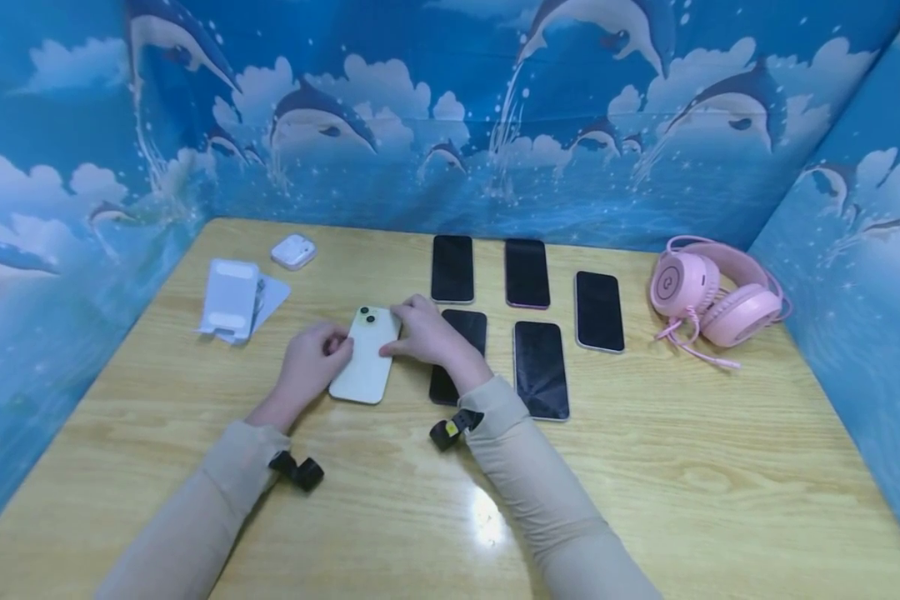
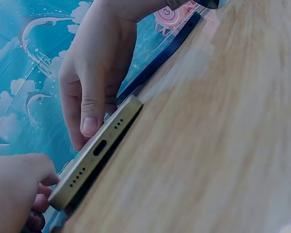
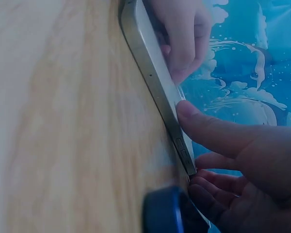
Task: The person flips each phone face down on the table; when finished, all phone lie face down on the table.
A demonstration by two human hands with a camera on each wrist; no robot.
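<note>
A pale yellow smartphone (image 1: 362,367) lies back side up, its two-lens camera at the far end. My left hand (image 1: 311,362) grips its left edge, with the thumb on the back and other fingers curled low beside it in the left wrist view. From the other side my right hand (image 1: 429,335) holds the phone near its far right corner; in the right wrist view the thumb (image 3: 203,121) presses the edge of the back and the fingers bend round the end. A dark gap shows under the phone's near end (image 2: 99,148), which sits slightly off the table.
Several dark-screened phones lie to the right, including one (image 1: 468,329) under my right forearm and a cracked-looking one (image 1: 542,371). Pink headphones (image 1: 720,292) rest at the far right. Back left are a white box-like piece (image 1: 228,296), a card (image 1: 272,298) and a small white case (image 1: 293,251).
</note>
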